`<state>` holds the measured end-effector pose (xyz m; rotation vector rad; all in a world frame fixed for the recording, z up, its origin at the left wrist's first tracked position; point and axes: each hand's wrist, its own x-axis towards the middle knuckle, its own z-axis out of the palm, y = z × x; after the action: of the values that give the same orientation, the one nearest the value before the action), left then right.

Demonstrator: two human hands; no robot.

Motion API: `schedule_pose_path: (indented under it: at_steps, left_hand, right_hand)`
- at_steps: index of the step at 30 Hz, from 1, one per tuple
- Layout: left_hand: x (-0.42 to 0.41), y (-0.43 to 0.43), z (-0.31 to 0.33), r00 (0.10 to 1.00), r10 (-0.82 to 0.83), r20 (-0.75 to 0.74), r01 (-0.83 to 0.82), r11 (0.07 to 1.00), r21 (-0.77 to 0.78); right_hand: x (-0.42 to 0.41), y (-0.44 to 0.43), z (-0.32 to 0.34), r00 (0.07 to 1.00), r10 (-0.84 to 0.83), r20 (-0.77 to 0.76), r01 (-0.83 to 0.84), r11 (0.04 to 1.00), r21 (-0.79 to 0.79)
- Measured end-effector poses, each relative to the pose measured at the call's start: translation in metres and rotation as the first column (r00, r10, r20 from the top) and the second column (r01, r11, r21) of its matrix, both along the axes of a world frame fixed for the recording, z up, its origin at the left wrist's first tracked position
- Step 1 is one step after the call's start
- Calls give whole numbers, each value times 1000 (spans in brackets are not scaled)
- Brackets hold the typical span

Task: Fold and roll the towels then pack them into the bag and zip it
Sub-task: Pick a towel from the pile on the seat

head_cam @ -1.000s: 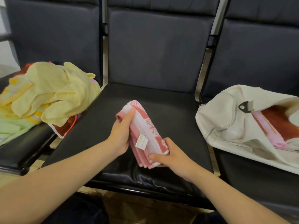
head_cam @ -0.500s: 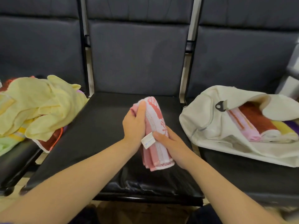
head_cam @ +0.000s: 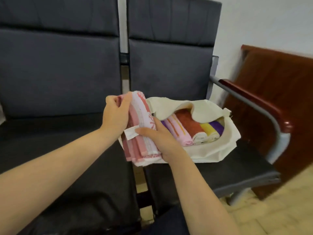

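Pink-and-white terry, one folded towel (head_cam: 137, 148), is held up in both hands over the gap between two dark padded seats. Two bare forearms reach in from the bottom edge. The left hand (head_cam: 116, 116) grasps the towel's upper end, fingers curled over its top edge. The right hand (head_cam: 157, 138) grips the lower half from the other side, its thumb lying beside one white label (head_cam: 131, 134) that sticks out of the folds. The towel's lower end overlaps the near left edge of one cream canvas bag (head_cam: 211, 150), hiding that part of it.

The bag lies open on the right seat (head_cam: 237, 160), its upper flap folded back. Inside it rolled towels lie side by side: a pink roll (head_cam: 177, 133) with orange stripes, a rust-brown roll (head_cam: 188, 122), then a yellow band (head_cam: 207, 130) and a purple band (head_cam: 216, 127); whether those two are one roll or two cannot be told. A purple sliver shows just beside the right hand.

The left seat (head_cam: 59, 133) is only partly in view. Behind stand two dark backrests. At the right, one grey metal armrest (head_cam: 254, 99) with a glossy wooden top curves down; a red-brown wooden panel (head_cam: 279, 78) leans beyond it, against a white wall (head_cam: 262, 22).
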<state>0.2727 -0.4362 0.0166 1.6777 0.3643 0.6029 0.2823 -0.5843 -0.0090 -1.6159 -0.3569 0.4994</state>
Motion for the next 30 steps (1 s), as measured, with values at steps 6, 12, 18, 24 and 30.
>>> schedule_pose_path:
  at_steps: [6,12,18,24,30]
  left_hand:
    - [54,-39,2,999,-41,29,23,891,454]
    - [78,-68,-9,899,-3,-439,405,389,827]
    - [94,-67,-13,852,264,-452,464,17,886]
    - [96,-66,-9,910,117,-398,415,-255,873]
    - [95,-51,11,757,85,-648,619,-411,670]
  right_hand:
    - [61,-72,4,992,-86,-91,99,985,143]
    - [111,-121,-8,970,-25,-243,86,966,243]
    - [113,-152,-17,933,231,-276,-181,964,195]
    - [127,-136,-11,913,253,-320,-303,945,-119]
    - [140,-95,-1,984,105,-146,-156,900,-407]
